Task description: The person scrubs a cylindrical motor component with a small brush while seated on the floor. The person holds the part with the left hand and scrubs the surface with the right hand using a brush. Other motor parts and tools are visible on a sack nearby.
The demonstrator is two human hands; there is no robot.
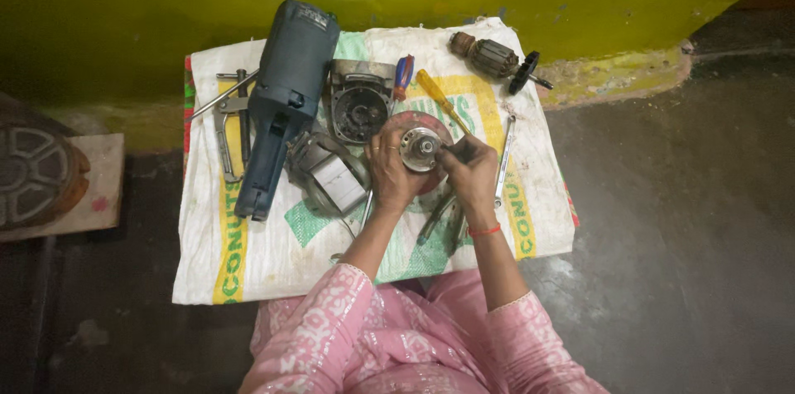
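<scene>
Left hand (389, 169) grips the rim of a round metal bearing plate (420, 148) held above a white woven sack (248, 261) on the floor; right hand (470, 172) pinches a dark slender tool at the plate's edge. Blue grinder body (284, 96), yellow-handled screwdriver (439, 98) and armature (495, 57) lie nearby

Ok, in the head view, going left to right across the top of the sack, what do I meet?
Metal puller clamp → blue power tool body → open gear housing → red-and-blue screwdriver → yellow screwdriver → armature.
</scene>
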